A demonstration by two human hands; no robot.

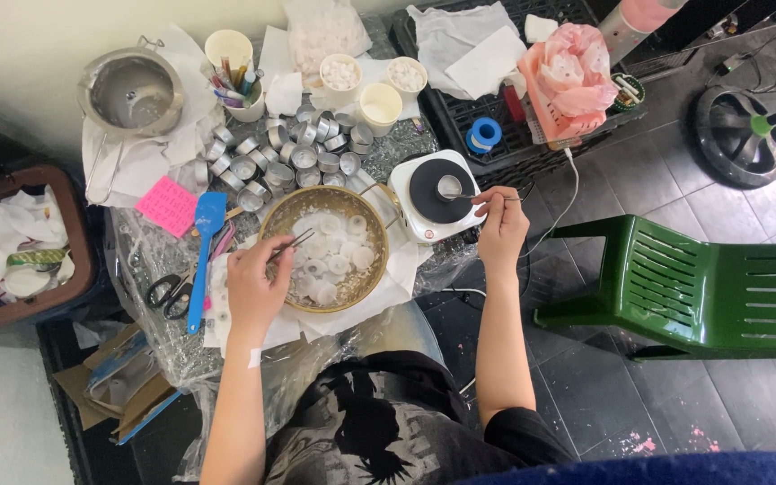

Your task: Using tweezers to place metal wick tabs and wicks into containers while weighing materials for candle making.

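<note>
A small metal cup [449, 186] is held on the black top of the hotplate [435, 193] by a thin metal tool [478, 196], which is pinched in the closed fingers of the right hand [499, 224]. The cup sits at the plate's centre, just left of that hand and apart from it; only the tool reaches it. Judged by its look, the cup is thin, light and stiff, likely hot and easily tipped, so it is best taken by the rim with the tool, not with bare fingers.

Left of the hotplate, a brass bowl [273, 216] of white wax discs [338, 247] is worked over by the left hand [255, 286], closed on tweezers [291, 242] whose tips point among the discs. The discs appear light, brittle and slippery, best gripped by the edge. Behind the bowl, empty tins [291, 157] are clustered; beside it, at its left, a blue spatula [203, 247] and scissors [167, 293] are laid.
</note>
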